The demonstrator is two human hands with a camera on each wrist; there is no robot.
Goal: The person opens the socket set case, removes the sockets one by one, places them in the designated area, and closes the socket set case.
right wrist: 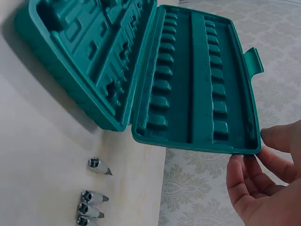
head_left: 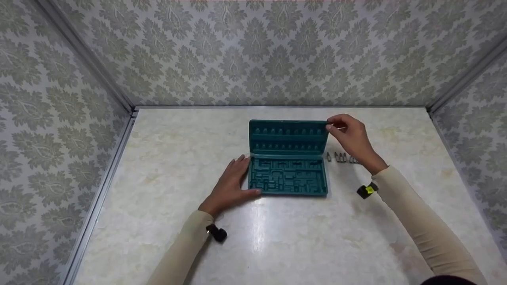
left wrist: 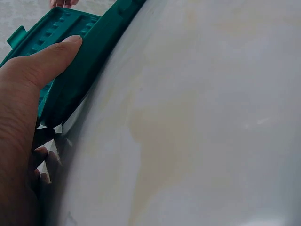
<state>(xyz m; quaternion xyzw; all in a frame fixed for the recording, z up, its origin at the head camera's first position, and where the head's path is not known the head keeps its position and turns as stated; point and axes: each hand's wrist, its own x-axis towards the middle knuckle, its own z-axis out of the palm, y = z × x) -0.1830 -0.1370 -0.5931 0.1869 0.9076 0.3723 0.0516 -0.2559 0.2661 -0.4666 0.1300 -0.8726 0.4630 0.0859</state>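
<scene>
A teal plastic tool case lies unfolded on the table, its moulded slots bare. Its lid stands raised at the back. My right hand pinches the lid's upper right corner between thumb and fingers, as the right wrist view also shows. At the case's near left corner, my left hand is spread, with the thumb stretched along the front wall and the fingers by the left side. Small metal screwdriver-bit sockets lie in a row right of the case, partly hidden by my right hand in the head view.
The case stands on a pale marbled table. Patterned wall panels rise behind and on both sides, with metal frame rails along the table's edges. A lid latch sticks out from the lid's outer edge.
</scene>
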